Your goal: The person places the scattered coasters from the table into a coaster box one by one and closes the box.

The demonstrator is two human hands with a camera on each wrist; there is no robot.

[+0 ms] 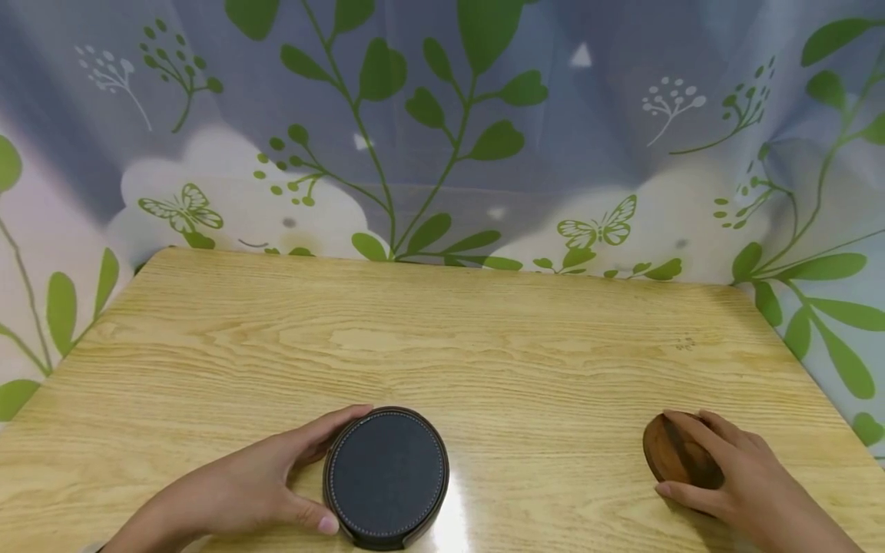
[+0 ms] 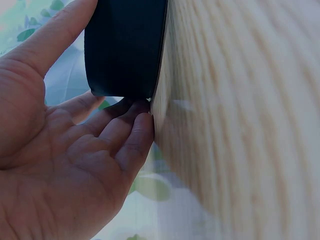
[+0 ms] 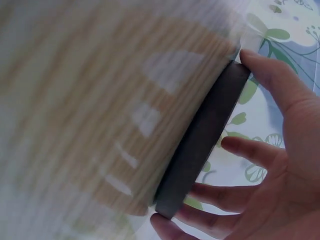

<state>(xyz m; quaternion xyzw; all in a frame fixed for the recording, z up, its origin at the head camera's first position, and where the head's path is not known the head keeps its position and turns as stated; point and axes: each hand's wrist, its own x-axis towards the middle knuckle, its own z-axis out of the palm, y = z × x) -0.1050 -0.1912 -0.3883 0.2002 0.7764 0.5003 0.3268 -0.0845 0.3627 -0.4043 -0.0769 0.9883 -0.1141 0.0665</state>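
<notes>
A round black coaster holder (image 1: 387, 472) with a pale stitched rim stands near the front of the table, left of the middle. My left hand (image 1: 266, 476) grips its left side, thumb at the near edge and fingers at the far edge. In the left wrist view its tall dark side wall (image 2: 125, 50) rises from the wood, with my fingers (image 2: 135, 137) curled against it. To the right lies a thin round brown coaster (image 1: 667, 453) with a dark patch. My right hand (image 1: 743, 472) holds it across its edges, hiding part. The right wrist view shows its dark rim (image 3: 202, 140) along the tabletop.
The light wood-grain table (image 1: 415, 338) extends back to a curtain (image 1: 442, 177) printed with green leaves and butterflies. This cloth also hangs along the left and right sides. A few small dark marks (image 1: 684, 344) sit on the wood at the right rear.
</notes>
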